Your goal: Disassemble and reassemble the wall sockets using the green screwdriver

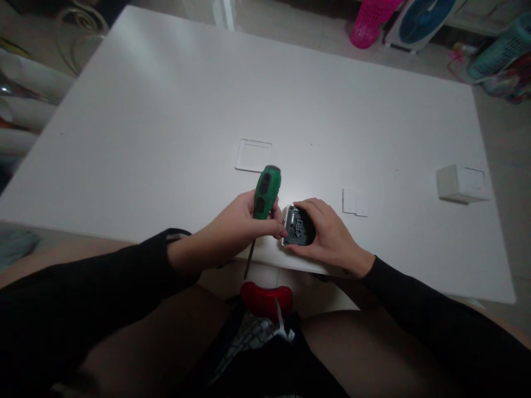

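Note:
My left hand [261, 224] is closed round a green screwdriver [267, 185] with dark grip patches. Its handle points up and away from me, and the thin shaft slants down past the table's near edge. The thumb and fingertips of that hand also reach the left side of a small square wall switch body [299, 226], white-edged with a dark inside. My right hand [326, 232] wraps the switch body from the right, just above the near edge of the table. Beyond the screwdriver lies a flat, clear-edged white cover frame [251, 156].
Two small white plates [354, 203] lie side by side right of my hands on the white table [186, 110]. A white box [460, 183] stands near the right edge. Below the near edge, a red object [265, 301] sits by my lap. A pink basket [369, 22] stands on the floor beyond.

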Demonstrator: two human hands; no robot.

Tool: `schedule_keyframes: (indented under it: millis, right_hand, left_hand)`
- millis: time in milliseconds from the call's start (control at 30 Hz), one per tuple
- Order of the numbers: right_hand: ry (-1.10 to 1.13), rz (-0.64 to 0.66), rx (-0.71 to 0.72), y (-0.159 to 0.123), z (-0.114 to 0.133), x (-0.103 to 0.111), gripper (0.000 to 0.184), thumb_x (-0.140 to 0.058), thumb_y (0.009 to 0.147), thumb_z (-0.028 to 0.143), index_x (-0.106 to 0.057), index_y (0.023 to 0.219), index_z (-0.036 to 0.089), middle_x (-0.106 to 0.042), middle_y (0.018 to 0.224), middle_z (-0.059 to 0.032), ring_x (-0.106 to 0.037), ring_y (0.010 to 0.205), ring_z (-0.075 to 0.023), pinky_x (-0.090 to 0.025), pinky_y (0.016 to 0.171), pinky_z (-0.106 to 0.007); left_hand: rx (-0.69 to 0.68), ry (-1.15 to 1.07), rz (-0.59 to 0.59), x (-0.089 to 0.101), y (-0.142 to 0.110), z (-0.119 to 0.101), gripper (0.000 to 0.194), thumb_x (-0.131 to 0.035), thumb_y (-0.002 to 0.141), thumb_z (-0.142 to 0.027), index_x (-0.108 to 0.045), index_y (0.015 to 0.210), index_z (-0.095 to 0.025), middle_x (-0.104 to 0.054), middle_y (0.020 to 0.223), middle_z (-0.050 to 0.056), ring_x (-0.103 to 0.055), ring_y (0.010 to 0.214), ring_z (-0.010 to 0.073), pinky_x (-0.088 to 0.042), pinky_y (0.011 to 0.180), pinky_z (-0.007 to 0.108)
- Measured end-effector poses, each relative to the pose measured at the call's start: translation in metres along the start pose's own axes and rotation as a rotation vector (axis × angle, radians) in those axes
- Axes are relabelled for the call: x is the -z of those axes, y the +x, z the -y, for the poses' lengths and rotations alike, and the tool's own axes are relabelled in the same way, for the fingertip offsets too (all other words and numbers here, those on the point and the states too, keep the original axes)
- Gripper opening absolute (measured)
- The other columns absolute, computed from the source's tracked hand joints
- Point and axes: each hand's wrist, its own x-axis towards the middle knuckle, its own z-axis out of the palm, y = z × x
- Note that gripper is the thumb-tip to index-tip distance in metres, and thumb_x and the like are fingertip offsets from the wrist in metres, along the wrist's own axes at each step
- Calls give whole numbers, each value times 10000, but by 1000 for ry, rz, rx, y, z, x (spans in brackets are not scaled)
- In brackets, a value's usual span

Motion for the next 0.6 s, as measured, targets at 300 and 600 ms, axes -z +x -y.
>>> schedule_keyframes:
  millis: [300,600]
  right_hand:
    - [26,10,-5,0,-2,1,712,-849,783,505,-534,1361,236,-656,1214,-148,-640,1101,-356,-554,931,-530]
    - [46,27,-2,0,-4,-1,719,-853,784,513,-532,1372,252,-653,1222,-142,-640,1113,-353,-552,942,-533]
  left_hand:
    - [4,55,-20,-3,0,0,249,-809,647,-157,-631,821,-173,-649,720,-21,-625,708,158,-481,718,314]
    - [-23,83,24,-5,-5,-6,215,-818,688,-158,-644,815,-166,-668,748,-12,-607,697,140,-485,714,299]
